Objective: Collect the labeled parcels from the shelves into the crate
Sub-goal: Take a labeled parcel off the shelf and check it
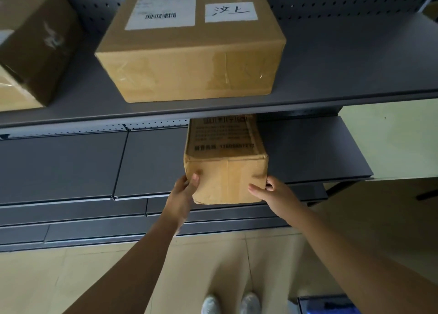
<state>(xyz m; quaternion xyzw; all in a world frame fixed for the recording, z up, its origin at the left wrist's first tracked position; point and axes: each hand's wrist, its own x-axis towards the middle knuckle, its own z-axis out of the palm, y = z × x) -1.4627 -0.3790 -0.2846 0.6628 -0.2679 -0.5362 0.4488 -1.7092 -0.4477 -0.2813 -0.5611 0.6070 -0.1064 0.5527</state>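
Three cardboard parcels are in view. The narrow parcel lies lengthwise on the middle shelf. Its front end juts a little past the shelf's front edge, and black print on its top is too blurred to read. Both of the person's hands are on this front end. The left hand grasps the left front corner, with the thumb pressed on the front face and the fingers wrapped round the side. The right hand grasps the right front corner the same way, thumb across the front face and fingers curled round the right side. Whether the parcel's weight is on the shelf or in the hands cannot be told.

The other two parcels sit on the upper shelf. The large parcel stands directly above the narrow one and carries two white labels on its top: a barcode label and, just beside it, a handwritten label. The left parcel is cut off by the frame edge, blurred and turned at an angle, well apart from the large one.

Below the middle shelf, two more shelf edges step forward. On the beige floor are the person's two white shoes, side by side. A blue object shows at the bottom right, too cropped to identify.
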